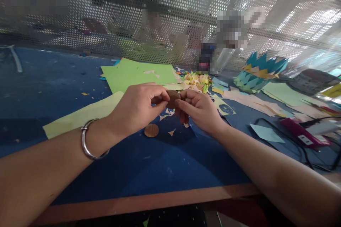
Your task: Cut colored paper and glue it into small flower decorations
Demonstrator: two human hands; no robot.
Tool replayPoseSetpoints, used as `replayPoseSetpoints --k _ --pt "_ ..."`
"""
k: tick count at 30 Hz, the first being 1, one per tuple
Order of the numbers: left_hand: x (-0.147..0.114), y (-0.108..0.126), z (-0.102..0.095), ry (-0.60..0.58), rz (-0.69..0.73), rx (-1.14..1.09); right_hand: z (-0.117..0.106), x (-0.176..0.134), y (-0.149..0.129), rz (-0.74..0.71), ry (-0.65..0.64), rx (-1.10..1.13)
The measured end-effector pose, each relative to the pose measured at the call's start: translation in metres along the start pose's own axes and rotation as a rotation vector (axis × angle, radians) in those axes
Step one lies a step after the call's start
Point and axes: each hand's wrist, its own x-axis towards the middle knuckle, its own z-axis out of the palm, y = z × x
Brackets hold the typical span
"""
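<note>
Between my two hands, just above the blue table, is a small round brown disc [173,98] that looks like wood. My left hand [138,104] pinches its left edge between thumb and fingers, and a silver bangle circles that wrist. On the disc's other side, my right hand [198,108] grips it with thumb and curled fingers. A second round wooden disc [151,131] lies flat on the table below my left hand. Small paper scraps [172,132] are scattered beneath the hands.
Green paper sheets [141,74] lie behind my left hand, with yellow paper flowers [197,81] beside them. Rightward are a blue zigzag paper crown [263,71], a magenta device [303,133] and black cables. A perforated metal screen [112,21] rises behind the table.
</note>
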Motion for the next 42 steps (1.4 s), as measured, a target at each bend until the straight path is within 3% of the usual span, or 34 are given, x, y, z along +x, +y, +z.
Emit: replayPoseSetpoints --k 19,24,42 --pt "-0.0005 0.0071 0.0052 0.043 0.069 0.254 0.0060 -0.0036 -0.0071 -0.032 0.009 -0.061" --pt "0.0014 0.0058 0.0072 0.097 0.101 0.273 0.0062 -0.0037 -0.0080 -0.045 0.018 -0.070" --pt "0.0009 0.0047 0.0078 0.120 0.180 0.356 0.0083 -0.0026 -0.0063 -0.049 0.016 -0.043"
